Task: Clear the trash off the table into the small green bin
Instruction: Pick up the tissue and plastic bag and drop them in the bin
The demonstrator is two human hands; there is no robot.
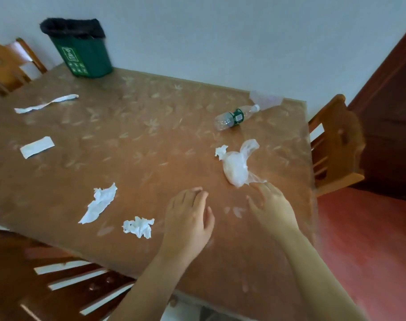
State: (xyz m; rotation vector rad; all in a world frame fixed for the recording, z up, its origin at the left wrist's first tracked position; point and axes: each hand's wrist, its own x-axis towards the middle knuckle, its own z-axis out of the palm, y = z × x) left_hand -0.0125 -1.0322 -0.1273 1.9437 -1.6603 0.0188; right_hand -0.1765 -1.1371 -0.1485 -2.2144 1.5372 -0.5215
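Reaching, head view: my right hand [270, 205], fingers loosely spread, touches the tied plastic bag [235, 166], well apart from green bin [81, 52]. Left hand [188, 216] flat, empty. Rec: pinch the bag's knot w/ thumb & forefinger.

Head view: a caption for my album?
Two bare hands reach over a trash-strewn table; small green bin waits at its far corner.

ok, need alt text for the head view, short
Two bare hands, left hand and right hand, hover open over a brown table, the right one at a knotted white plastic bag. Crumpled tissues, paper strips and an empty plastic bottle lie scattered; a small green bin stands at the far left corner.
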